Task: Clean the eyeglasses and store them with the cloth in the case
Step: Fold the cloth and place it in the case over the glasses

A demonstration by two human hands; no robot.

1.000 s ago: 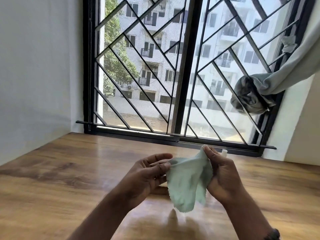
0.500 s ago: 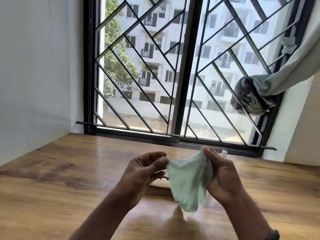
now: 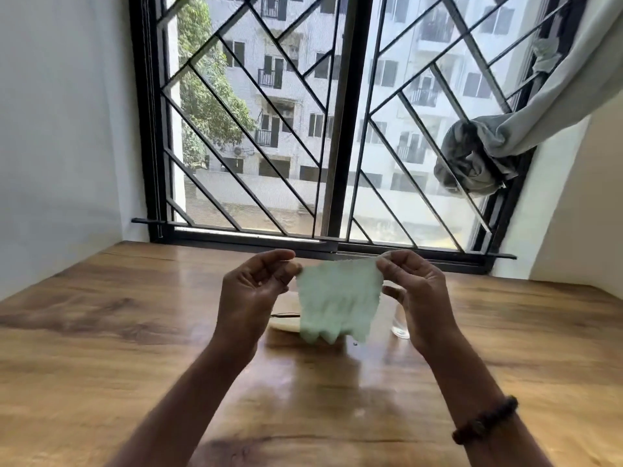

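Observation:
A pale green cleaning cloth (image 3: pixel 338 298) hangs spread out in the air above the wooden table (image 3: pixel 101 348). My left hand (image 3: pixel 256 291) pinches its upper left corner and my right hand (image 3: pixel 418 294) pinches its upper right corner. Behind the cloth, on the table, lies a cream-coloured case (image 3: pixel 286 325) with a thin dark piece of the eyeglasses (image 3: pixel 286 315) showing on top; the cloth hides most of both.
A small clear bottle (image 3: pixel 399 323) stands on the table just behind my right hand. A barred window (image 3: pixel 323 129) closes the far side, with a knotted grey curtain (image 3: pixel 472 163) at the right. White walls flank the table.
My hands have moved apart and risen slightly, pulling the bunched cloth out flat between them. The view has tilted a little, showing more of the case and the bottle.

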